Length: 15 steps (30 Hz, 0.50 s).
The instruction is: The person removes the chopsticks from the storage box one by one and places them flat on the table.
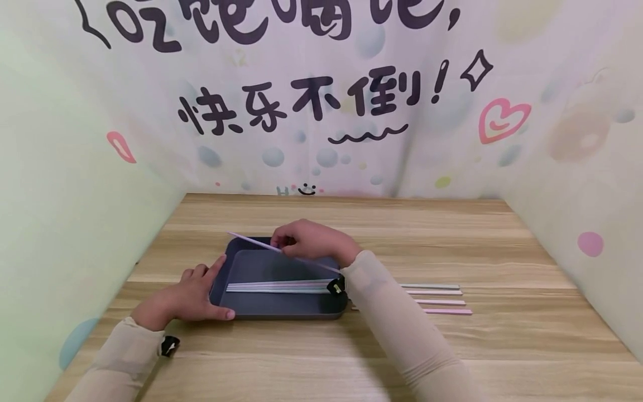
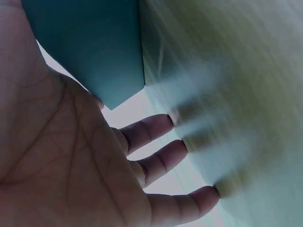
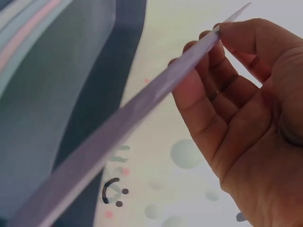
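Note:
Thumb and fingertips of my right hand (image 1: pixel 313 240) pinch a light purple chopstick (image 1: pixel 251 241), held slanting above the dark grey tray (image 1: pixel 266 262). In the right wrist view the chopstick (image 3: pixel 123 120) runs from the fingertips down to the lower left. At the tray's left end, my left hand (image 1: pixel 191 296) rests with thumb and index finger spread along the edge. The left wrist view has its other fingers (image 2: pixel 158 161) loosely extended beside the tray's wall (image 2: pixel 90 47). Several pale chopsticks (image 1: pixel 276 287) lie side by side in the tray, their right ends hidden by the right wrist.
On the wooden table (image 1: pixel 251 363), right of the tray, several more chopsticks (image 1: pixel 439 302) lie roughly parallel, partly covered by the right sleeve (image 1: pixel 402 329). A printed cloth (image 1: pixel 311 156) hangs behind the table, and pale walls stand at both sides.

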Motion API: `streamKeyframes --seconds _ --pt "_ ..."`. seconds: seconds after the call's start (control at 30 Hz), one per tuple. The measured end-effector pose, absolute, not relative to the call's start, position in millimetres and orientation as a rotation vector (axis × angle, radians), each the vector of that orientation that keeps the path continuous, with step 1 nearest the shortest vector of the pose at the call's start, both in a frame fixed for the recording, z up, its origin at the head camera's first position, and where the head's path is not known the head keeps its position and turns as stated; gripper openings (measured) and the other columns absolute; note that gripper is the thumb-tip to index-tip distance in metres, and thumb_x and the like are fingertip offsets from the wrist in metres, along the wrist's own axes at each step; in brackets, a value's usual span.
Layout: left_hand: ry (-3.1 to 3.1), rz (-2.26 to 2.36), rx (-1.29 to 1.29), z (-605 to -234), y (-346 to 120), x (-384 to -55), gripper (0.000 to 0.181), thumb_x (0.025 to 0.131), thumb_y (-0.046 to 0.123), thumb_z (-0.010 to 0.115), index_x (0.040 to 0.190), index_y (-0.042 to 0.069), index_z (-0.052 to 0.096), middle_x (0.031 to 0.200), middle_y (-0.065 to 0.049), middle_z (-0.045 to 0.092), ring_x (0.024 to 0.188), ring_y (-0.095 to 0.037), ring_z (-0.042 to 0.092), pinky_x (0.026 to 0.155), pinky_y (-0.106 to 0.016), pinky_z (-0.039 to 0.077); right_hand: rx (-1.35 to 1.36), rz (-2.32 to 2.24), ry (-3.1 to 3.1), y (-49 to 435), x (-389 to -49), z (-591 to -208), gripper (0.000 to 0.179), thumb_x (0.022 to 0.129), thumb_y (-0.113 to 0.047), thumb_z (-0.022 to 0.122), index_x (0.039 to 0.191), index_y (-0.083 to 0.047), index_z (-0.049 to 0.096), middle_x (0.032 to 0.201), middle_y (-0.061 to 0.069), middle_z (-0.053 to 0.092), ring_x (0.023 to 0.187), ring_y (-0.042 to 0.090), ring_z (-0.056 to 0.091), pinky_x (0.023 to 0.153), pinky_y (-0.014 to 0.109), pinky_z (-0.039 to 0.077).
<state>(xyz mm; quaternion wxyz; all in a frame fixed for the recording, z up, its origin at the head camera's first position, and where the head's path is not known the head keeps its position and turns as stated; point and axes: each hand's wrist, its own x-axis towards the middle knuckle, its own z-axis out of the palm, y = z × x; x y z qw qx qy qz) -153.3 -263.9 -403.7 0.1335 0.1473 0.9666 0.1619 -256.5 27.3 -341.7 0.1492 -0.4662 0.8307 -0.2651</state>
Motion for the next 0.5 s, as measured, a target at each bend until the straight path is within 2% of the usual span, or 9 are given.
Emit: streamKeyframes --seconds 0.17,0.5 --pt "2.791 0.45 0.428 -399.2 -262.2 -151.4 0.129 0.07 0.066 0.079 0.155 -0.001 0.009 0.13 -0.037 0.037 0.116 -0.054 0.035 0.086 -0.064 0.044 -1.323 -0.75 2.388 34.1 -256.8 -332.2 0.015 0.098 -0.008 0.058 0.108 -0.012 0.069 0.085 -0.002 0.059 0.076 0.015 0.054 0.067 0.026 0.045" --pt "2.793 0.441 0.423 -400.5 -263.9 -152.6 0.129 0.07 0.067 0.079 0.156 0.0 0.008 0.13 -0.036 0.036 0.116 -0.053 0.035 0.086 -0.064 0.043 -1.191 -0.857 2.234 56.6 -262.3 -322.9 0.015 0.099 -0.005 0.056 0.107 -0.013 0.066 0.087 0.004 0.06 0.07 0.018 0.057 0.063 0.029 0.049"
